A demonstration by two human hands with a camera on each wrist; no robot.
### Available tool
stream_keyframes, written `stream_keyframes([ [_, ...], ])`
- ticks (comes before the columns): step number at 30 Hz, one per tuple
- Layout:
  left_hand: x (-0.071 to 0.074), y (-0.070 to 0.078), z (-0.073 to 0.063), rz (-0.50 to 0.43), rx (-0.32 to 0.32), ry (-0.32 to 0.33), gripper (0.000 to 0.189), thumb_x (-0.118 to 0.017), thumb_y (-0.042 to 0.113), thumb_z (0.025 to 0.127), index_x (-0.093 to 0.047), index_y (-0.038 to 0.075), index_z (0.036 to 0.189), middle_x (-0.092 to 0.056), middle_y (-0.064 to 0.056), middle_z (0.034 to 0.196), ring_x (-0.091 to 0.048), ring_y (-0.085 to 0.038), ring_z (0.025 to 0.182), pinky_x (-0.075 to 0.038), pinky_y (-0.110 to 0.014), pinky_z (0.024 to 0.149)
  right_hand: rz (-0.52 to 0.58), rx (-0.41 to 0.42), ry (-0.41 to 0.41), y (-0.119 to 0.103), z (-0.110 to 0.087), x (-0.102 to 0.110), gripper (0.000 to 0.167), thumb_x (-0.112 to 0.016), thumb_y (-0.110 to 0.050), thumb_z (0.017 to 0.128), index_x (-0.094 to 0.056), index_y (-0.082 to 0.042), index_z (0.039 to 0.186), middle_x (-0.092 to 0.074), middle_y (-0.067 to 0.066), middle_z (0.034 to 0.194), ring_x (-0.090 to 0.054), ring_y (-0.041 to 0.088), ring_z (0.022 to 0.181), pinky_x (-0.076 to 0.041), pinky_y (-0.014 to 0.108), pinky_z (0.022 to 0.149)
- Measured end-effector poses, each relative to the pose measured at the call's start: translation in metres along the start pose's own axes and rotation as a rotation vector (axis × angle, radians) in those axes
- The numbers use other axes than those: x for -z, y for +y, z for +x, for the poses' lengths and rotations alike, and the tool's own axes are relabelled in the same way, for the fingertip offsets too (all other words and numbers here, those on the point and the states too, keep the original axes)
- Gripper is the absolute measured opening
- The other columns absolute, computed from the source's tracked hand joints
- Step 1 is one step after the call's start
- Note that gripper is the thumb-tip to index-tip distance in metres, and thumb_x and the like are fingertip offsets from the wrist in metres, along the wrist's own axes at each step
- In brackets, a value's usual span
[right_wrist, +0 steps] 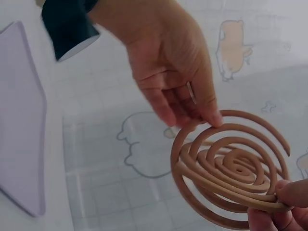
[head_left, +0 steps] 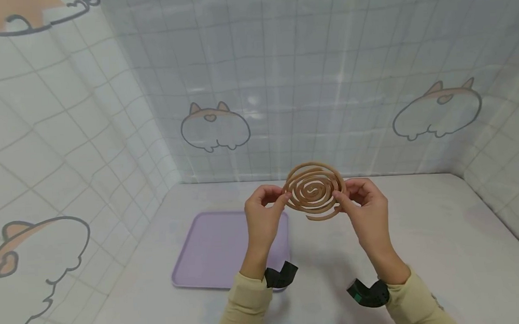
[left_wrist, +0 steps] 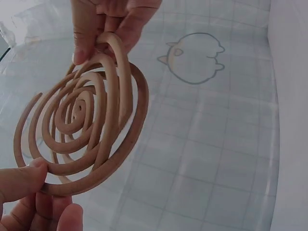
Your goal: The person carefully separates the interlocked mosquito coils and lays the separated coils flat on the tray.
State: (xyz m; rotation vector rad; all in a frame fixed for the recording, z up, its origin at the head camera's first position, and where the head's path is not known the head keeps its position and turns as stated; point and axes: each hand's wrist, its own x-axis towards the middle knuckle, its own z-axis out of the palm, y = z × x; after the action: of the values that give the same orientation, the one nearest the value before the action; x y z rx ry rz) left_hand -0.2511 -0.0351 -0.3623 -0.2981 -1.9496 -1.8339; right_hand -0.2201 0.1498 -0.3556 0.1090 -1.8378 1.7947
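In the head view a brown mosquito coil (head_left: 314,190) is held up above the table, its flat side facing me. It looks like two spirals nested together, their rings partly spread apart and crossing. My left hand (head_left: 263,215) pinches the left rim between thumb and fingers. On the opposite rim my right hand (head_left: 368,213) pinches with its thumb on the near face. The left wrist view shows the coil (left_wrist: 82,139) tilted, with gaps between the rings; a loose outer end sticks out. Fingertips behind the coil are partly hidden.
A lilac tray (head_left: 222,250) lies on the white table (head_left: 423,232) at left, partly behind my left arm. A tiled-pattern sheet with cartoon animals (head_left: 282,83) covers the back and sides. Black cameras (head_left: 282,275) are strapped to both wrists.
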Motion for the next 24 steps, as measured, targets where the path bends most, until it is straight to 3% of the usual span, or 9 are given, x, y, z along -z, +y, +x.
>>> stream_keyframes([
  [5,0.0,0.02,-0.003,-0.003,0.011,-0.02,0.015,-0.073,0.002,0.076,-0.062,-0.005,0.083,-0.062,-0.014,0.081,-0.058,-0.018,0.073,-0.048,-0.021,0.059,0.092,-0.063,-0.023,-0.007,0.0,0.001,0.024,-0.069,0.005,0.079,-0.057,0.006,0.099,-0.058,0.008,0.079,-0.065,0.015,0.07,-0.054,0.027,0.056],
  [10,0.0,0.036,-0.005,-0.023,0.031,-0.059,0.015,-0.071,-0.002,0.078,-0.059,-0.008,0.084,-0.062,-0.019,0.097,-0.059,-0.022,0.086,-0.051,-0.024,0.065,0.116,-0.084,-0.059,-0.014,-0.001,0.003,0.025,-0.068,0.004,0.08,-0.055,0.007,0.101,-0.06,0.008,0.084,-0.065,0.014,0.07,-0.054,0.027,0.057],
  [14,0.0,0.041,-0.004,-0.051,0.028,-0.144,0.015,-0.069,-0.002,0.08,-0.056,-0.009,0.084,-0.059,-0.022,0.112,-0.056,-0.026,0.102,-0.051,-0.035,0.078,0.111,-0.079,-0.095,-0.019,-0.001,0.004,0.024,-0.067,0.002,0.082,-0.053,0.006,0.101,-0.064,0.005,0.087,-0.063,0.014,0.07,-0.054,0.025,0.057],
  [17,-0.001,0.042,-0.004,-0.069,0.027,-0.201,0.015,-0.067,-0.002,0.081,-0.054,-0.009,0.086,-0.058,-0.02,0.118,-0.056,-0.027,0.106,-0.05,-0.039,0.082,0.097,-0.076,-0.116,-0.022,-0.001,0.005,0.023,-0.066,-0.001,0.083,-0.053,0.006,0.101,-0.066,0.003,0.086,-0.063,0.014,0.071,-0.054,0.024,0.057],
  [20,-0.001,0.043,-0.003,-0.077,0.03,-0.224,0.019,-0.067,-0.002,0.081,-0.051,-0.009,0.091,-0.058,-0.018,0.118,-0.058,-0.027,0.103,-0.051,-0.036,0.08,0.08,-0.073,-0.138,-0.025,-0.001,0.006,0.023,-0.066,-0.003,0.083,-0.053,0.006,0.1,-0.068,0.001,0.085,-0.064,0.013,0.072,-0.054,0.024,0.058],
  [24,-0.001,0.035,0.001,-0.082,0.019,-0.265,0.037,-0.069,0.0,0.08,-0.047,-0.007,0.11,-0.056,-0.015,0.117,-0.057,-0.025,0.097,-0.049,-0.028,0.075,0.06,-0.071,-0.18,-0.028,-0.002,0.008,0.024,-0.066,-0.006,0.085,-0.052,0.005,0.1,-0.068,0.0,0.086,-0.064,0.014,0.074,-0.054,0.025,0.06],
])
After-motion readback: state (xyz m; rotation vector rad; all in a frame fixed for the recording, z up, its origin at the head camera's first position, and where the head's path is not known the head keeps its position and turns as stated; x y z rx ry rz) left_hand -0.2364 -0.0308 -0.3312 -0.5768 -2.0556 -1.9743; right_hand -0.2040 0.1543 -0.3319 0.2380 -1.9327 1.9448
